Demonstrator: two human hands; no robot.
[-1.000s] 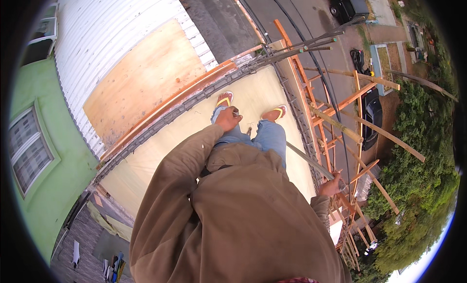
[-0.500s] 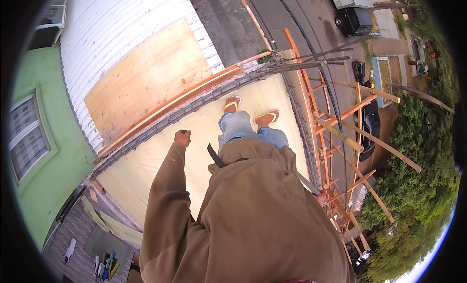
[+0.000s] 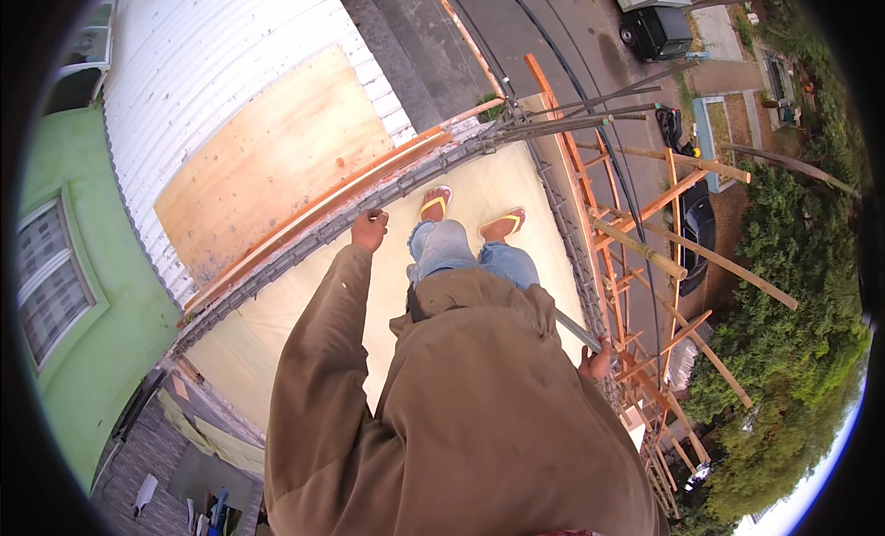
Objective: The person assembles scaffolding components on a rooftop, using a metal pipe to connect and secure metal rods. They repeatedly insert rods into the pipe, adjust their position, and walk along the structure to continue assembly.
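Note:
My left hand (image 3: 370, 230) is raised over the pale panel surface (image 3: 304, 301), to the left of my legs, near the tied rebar (image 3: 318, 234) along its edge. Its fingers are curled in; whatever lies in them, if anything, is too small to make out. At my right side, my right hand (image 3: 598, 359) is closed around a slim grey bar (image 3: 575, 329) that slants up toward my hip. My jacket hides part of that bar. I stand on the panels in yellow-strapped flip-flops (image 3: 502, 224).
Rebar cages (image 3: 573, 236) run along the panel's edges. Beyond the right edge there is a drop to the street, with timber scaffolding (image 3: 636, 223) and cables (image 3: 619, 158). A white corrugated roof (image 3: 221, 57) bears a plywood sheet (image 3: 277, 158). A green wall (image 3: 129, 333) stands left.
My left hand has moved forward and to the right, closer to the rebar. My right hand, mostly hidden before, now shows more fully with the grey bar. The feet remain in place.

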